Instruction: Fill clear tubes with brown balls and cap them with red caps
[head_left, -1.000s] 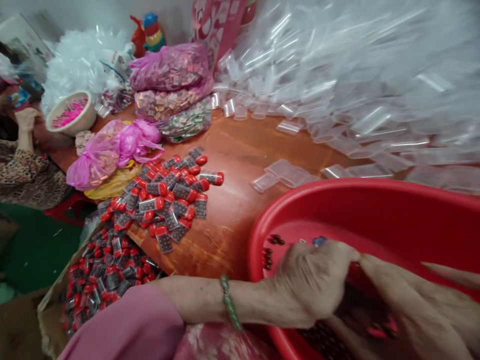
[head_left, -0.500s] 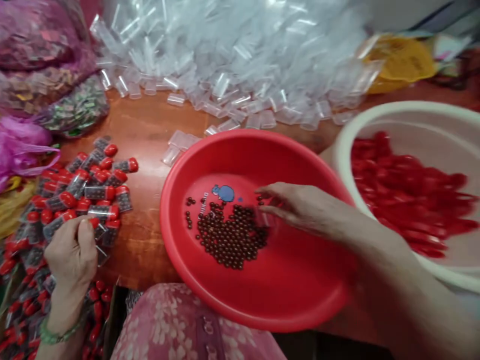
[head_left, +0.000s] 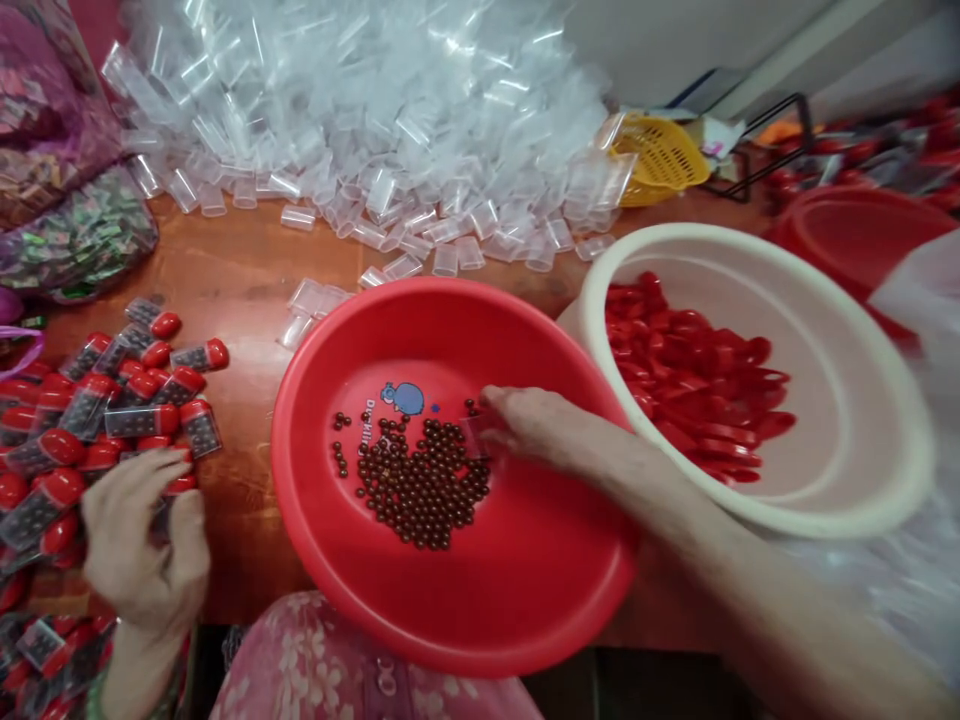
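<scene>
Left hand is held half open by the filled tubes, with nothing seen in its grip. By the curled right hand, a clear tube seems held at the brown beads in the red bowl. Scooping seems in hand; a gentle push is called for.

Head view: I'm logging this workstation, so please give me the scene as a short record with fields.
Left hand: open, at the red-capped containers; contact unclear
Right hand: inside the red basin, holding a clear container, blurred
Red basin contents: brown beads, mostly in one patch
White basin: beside the red basin, holding red pieces
Back of table: heap of clear containers, with a yellow basket at its right end
</scene>
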